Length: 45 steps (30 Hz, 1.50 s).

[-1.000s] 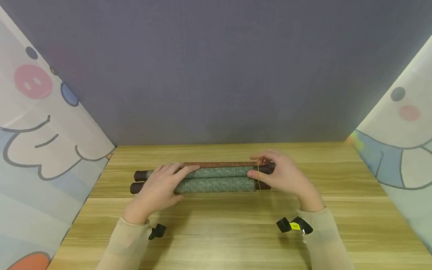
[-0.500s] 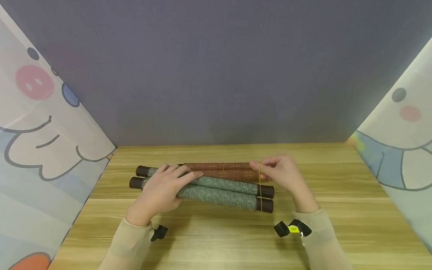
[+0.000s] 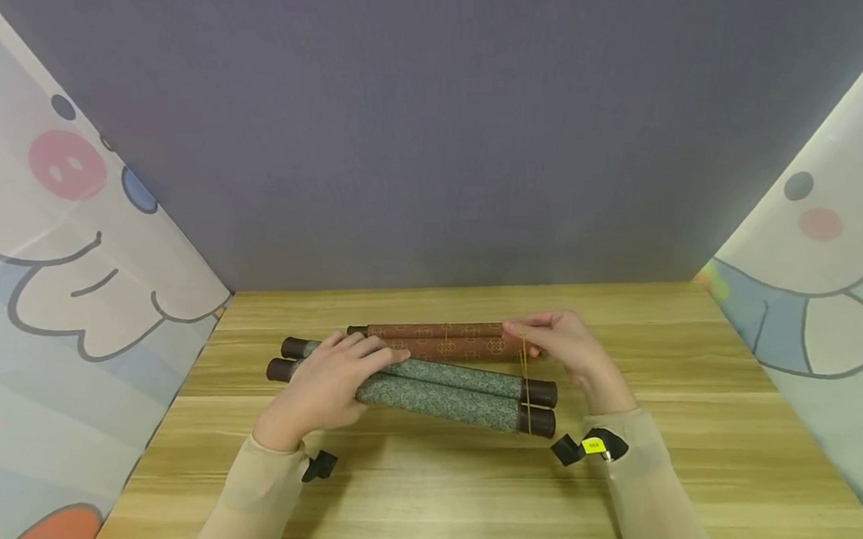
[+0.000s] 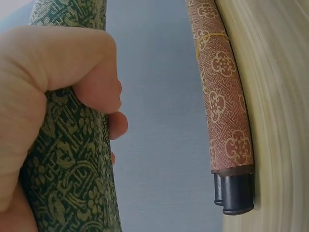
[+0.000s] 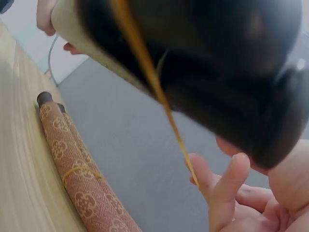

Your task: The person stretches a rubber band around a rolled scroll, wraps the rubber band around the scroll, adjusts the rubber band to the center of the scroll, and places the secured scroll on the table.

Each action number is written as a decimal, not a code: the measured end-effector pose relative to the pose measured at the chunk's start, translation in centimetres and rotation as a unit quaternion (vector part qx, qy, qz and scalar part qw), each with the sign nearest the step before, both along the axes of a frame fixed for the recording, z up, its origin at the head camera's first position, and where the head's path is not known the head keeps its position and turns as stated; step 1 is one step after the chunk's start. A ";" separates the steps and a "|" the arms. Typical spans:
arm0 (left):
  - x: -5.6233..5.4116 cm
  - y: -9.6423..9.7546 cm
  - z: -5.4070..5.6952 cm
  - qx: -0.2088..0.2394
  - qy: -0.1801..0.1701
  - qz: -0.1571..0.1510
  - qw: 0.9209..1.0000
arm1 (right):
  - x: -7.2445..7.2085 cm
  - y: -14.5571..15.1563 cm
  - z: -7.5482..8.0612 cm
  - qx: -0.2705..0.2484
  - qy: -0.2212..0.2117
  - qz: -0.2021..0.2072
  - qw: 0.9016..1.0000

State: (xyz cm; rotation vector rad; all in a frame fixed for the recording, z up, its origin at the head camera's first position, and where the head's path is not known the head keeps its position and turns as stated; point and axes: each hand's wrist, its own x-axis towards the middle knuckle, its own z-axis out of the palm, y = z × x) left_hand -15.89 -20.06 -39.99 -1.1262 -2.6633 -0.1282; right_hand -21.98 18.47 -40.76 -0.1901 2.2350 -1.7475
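Observation:
My left hand (image 3: 329, 383) grips the left part of a green patterned scroll (image 3: 441, 400), whose two rolls with dark end knobs lie side by side. In the left wrist view the thumb and fingers wrap round the green cloth (image 4: 72, 159). A thin yellow rubber band (image 3: 527, 393) loops round the scroll's right knobs. My right hand (image 3: 569, 350) pinches the band between thumb and finger and stretches it away from the knobs, as the right wrist view shows at the fingertips (image 5: 195, 171). Behind the green scroll lies a red-brown patterned scroll (image 3: 434, 336).
The red-brown scroll has its own yellow band (image 5: 79, 171) round its middle and rests on the wooden table (image 3: 446, 496). A grey panel (image 3: 456, 138) rises at the table's back edge. Cartoon-printed panels (image 3: 67, 219) flank both sides.
The green scroll's right end has swung toward me, uncovering more of the red-brown scroll behind. My right hand has drawn the band off to the far side, stretching it. My left hand keeps its grip.

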 end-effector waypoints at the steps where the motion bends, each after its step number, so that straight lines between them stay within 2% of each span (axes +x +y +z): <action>1: 0.0 -0.1 0.0 0.005 -0.004 -0.001 1.000 | -0.1 0.0 0.0 -0.009 -0.002 0.005 1.000; 4: -0.2 -0.5 -0.2 0.020 -0.020 -0.001 1.000 | -0.1 0.1 -0.1 -0.040 -0.002 0.034 0.999; 7: -0.3 -0.9 -0.4 0.039 -0.041 0.002 0.998 | -0.2 0.1 -0.4 -0.080 0.011 0.091 0.993; 9: -0.3 -1.1 -0.5 0.058 -0.058 -0.001 0.997 | -0.2 0.0 -0.8 -0.121 0.018 0.134 0.983; 11: -0.2 -1.3 -0.4 0.076 -0.071 -0.006 0.995 | -0.2 -0.2 -1.3 -0.172 0.024 0.168 0.970; 13: -0.3 -1.5 -0.3 0.093 -0.084 -0.012 0.992 | -0.2 -0.7 -1.7 -0.220 0.023 0.183 0.958; 15: -0.3 -1.6 -0.3 0.109 -0.093 -0.014 0.990 | -0.2 -1.3 -2.0 -0.262 0.029 0.177 0.948; 18: -0.4 -1.9 -0.3 0.130 -0.102 -0.013 0.986 | -0.2 -2.2 -2.4 -0.282 0.080 0.178 0.939; 21: -0.5 -1.9 -0.2 0.147 -0.116 -0.021 0.982 | -0.1 -2.8 -2.7 -0.292 0.167 0.195 0.921; 24: -0.7 -1.9 -0.3 0.160 -0.143 -0.033 0.976 | -0.3 -3.2 -3.1 -0.290 0.265 0.203 0.897; 25: -0.7 -1.9 -0.3 0.166 -0.155 -0.038 0.973 | -0.4 -3.2 -3.1 -0.295 0.289 0.204 0.888; 27: -0.8 -2.0 -0.4 0.175 -0.175 -0.043 0.968 | -0.5 -3.3 -3.2 -0.295 0.328 0.197 0.876; 30: -0.8 -2.2 -0.5 0.185 -0.197 -0.047 0.962 | -0.5 -3.1 -2.9 -0.295 0.363 0.178 0.865; 32: -0.8 -2.4 -0.6 0.184 -0.205 -0.046 0.960 | -0.5 -2.9 -2.5 -0.282 0.389 0.159 0.862; 35: -0.8 -2.5 -0.5 0.182 -0.217 -0.038 0.958 | -0.4 -2.4 -1.7 -0.258 0.437 0.149 0.848; 40: -1.1 -2.9 -0.8 0.184 -0.231 -0.025 0.955 | -0.3 -2.2 -0.2 -0.187 0.543 0.130 0.808; 42: -1.2 -3.1 -1.0 0.181 -0.235 -0.018 0.955 | -0.1 -2.3 0.4 -0.142 0.590 0.111 0.787; 45: -1.2 -3.3 -1.1 0.175 -0.240 -0.006 0.955 | 0.4 -2.4 1.2 -0.063 0.653 0.094 0.749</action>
